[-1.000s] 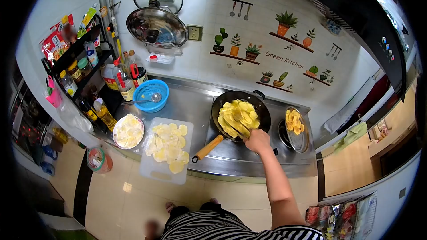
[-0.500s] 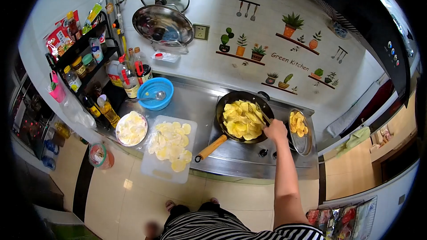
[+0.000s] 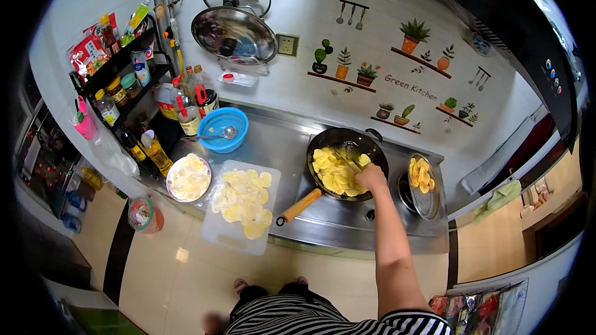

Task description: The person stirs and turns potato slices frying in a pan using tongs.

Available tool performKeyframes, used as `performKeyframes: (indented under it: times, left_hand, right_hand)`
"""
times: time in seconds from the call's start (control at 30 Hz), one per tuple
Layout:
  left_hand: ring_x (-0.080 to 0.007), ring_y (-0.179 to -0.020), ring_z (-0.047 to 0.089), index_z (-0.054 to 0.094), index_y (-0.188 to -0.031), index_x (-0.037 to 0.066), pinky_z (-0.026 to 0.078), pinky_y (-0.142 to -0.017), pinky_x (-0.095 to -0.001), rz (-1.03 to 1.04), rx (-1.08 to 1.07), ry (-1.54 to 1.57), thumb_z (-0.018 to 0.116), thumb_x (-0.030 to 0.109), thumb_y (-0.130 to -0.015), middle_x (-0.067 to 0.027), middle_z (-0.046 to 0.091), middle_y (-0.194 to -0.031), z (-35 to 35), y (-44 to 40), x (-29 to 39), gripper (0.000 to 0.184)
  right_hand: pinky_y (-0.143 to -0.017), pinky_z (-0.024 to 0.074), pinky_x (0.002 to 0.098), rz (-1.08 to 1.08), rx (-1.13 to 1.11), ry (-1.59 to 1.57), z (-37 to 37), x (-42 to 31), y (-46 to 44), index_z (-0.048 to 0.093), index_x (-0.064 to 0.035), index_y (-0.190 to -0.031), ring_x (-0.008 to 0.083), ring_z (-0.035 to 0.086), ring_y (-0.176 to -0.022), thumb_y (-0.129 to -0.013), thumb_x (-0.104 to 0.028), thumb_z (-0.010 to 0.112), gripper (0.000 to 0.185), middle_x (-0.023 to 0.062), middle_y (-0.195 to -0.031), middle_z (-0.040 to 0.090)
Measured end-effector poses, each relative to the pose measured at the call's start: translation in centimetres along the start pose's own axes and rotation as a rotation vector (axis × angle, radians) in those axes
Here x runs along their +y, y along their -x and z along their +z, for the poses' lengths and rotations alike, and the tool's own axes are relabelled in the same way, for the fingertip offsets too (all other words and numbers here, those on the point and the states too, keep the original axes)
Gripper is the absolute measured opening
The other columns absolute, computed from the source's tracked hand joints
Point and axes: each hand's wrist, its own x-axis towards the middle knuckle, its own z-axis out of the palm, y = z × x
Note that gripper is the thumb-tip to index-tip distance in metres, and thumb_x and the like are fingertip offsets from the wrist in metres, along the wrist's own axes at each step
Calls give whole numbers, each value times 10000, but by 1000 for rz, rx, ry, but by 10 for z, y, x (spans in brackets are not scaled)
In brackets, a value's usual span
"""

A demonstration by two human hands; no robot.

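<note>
My right hand (image 3: 371, 177) is closed around chopsticks (image 3: 354, 160) over the right side of a black wok (image 3: 379, 149). Their tips are among yellow potato slices (image 3: 335, 172) that fill much of the wok. The wok's wooden handle (image 3: 302, 203) points toward the front left. At the bottom edge, my left hand (image 3: 215, 323) hangs low and blurred, with its fingers not readable. Pale, flour-dusted slices (image 3: 245, 198) lie on a white cutting board (image 3: 233, 239) left of the wok. More coated slices heap on a round plate (image 3: 170, 192).
Right of the wok, a metal tray (image 3: 426, 206) holds browned slices. A blue basket (image 3: 223, 144) with a ladle (image 3: 228, 132) across it stands behind the board. Bottles (image 3: 156, 154) and a black rack (image 3: 124, 108) crowd the left. Overhead at right is a range hood (image 3: 515, 31).
My right hand has moved slightly left and tilted over the wok. The slices have shifted left and bunched, baring dark pan at the upper right. The whole view has shifted a little.
</note>
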Motion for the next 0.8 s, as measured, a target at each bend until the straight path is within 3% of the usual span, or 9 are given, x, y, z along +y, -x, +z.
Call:
performKeyframes:
  times: [0.17, 0.2, 0.27, 0.4, 0.43, 0.5, 0.57, 0.7, 0.8]
  left_hand:
    - [-270, -787, 606, 664, -790, 93, 479, -692, -402, 496, 0, -993, 578, 382, -805, -95, 642, -799, 8, -17, -6, 302]
    - [-270, -787, 606, 664, -790, 93, 479, -692, -402, 503, -5, -993, 578, 382, -805, -95, 642, -799, 6, -21, -1, 302]
    - [-249, -647, 515, 566, -760, 134, 419, -566, -404, 764, -71, -989, 553, 202, -808, -76, 521, -712, 1, -33, 8, 84]
    - [-244, -650, 517, 570, -755, 123, 419, -579, -405, 848, 49, -926, 563, 200, -799, -80, 519, -710, 6, -50, 13, 88]
    - [-246, -652, 519, 572, -754, 116, 420, -584, -403, 1102, 263, -1030, 571, 197, -794, -82, 519, -710, 7, -56, 13, 90]
    - [-248, -655, 520, 575, -753, 109, 421, -589, -401, 1354, 488, -1118, 578, 195, -789, -84, 519, -711, 8, -59, 11, 93]
    - [-261, -689, 539, 596, -820, 75, 439, -613, -401, 905, 14, -1017, 576, 187, -799, -101, 542, -749, 5, -56, 8, 115]
    - [-270, -723, 546, 599, -838, 71, 446, -631, -409, 680, -170, -1028, 583, 165, -797, -107, 552, -772, 5, -55, 12, 104]
    - [-305, -783, 586, 651, -835, 88, 459, -720, -437, 483, -212, -1038, 590, 404, -754, -147, 609, -817, 4, -66, 11, 332]
  right_hand:
    - [-859, 488, 384, -28, -28, 32, -4, 14, 12, 647, -6, -1039, 318, 605, -1016, -713, -316, 616, 452, 212, -1083, 620]
    - [-855, 490, 387, -73, -23, 50, -2, 22, 11, 650, -3, -1028, 323, 607, -1008, -708, -320, 620, 452, 213, -1071, 623]
    - [-846, 494, 401, -127, -24, 89, -3, 32, 10, 653, 0, -1010, 337, 608, -991, -694, -335, 634, 461, 218, -1047, 628]
    - [-831, 500, 414, -102, -55, 155, -36, 33, 43, 657, -2, -991, 340, 613, -975, -697, -341, 642, 449, 217, -1025, 635]
    - [-831, 500, 414, -100, -53, 155, -39, 35, 47, 657, -2, -991, 340, 613, -975, -697, -341, 642, 449, 217, -1025, 635]
    - [-827, 493, 408, -106, 9, 179, -45, 37, 59, 682, -68, -980, 352, 622, -915, -686, -395, 698, 439, 220, -940, 648]
    - [-815, 495, 415, -112, 15, 145, -50, 33, 74, 677, -66, -989, 355, 624, -907, -695, -391, 693, 439, 218, -932, 650]
    - [-805, 501, 422, -200, 4, 114, -37, 22, 84, 664, -47, -991, 347, 625, -917, -733, -389, 654, 428, 206, -939, 654]
    - [-796, 498, 428, -257, 26, 94, -17, 7, 83, 649, -45, -1000, 350, 621, -917, -749, -369, 644, 410, 205, -948, 649]
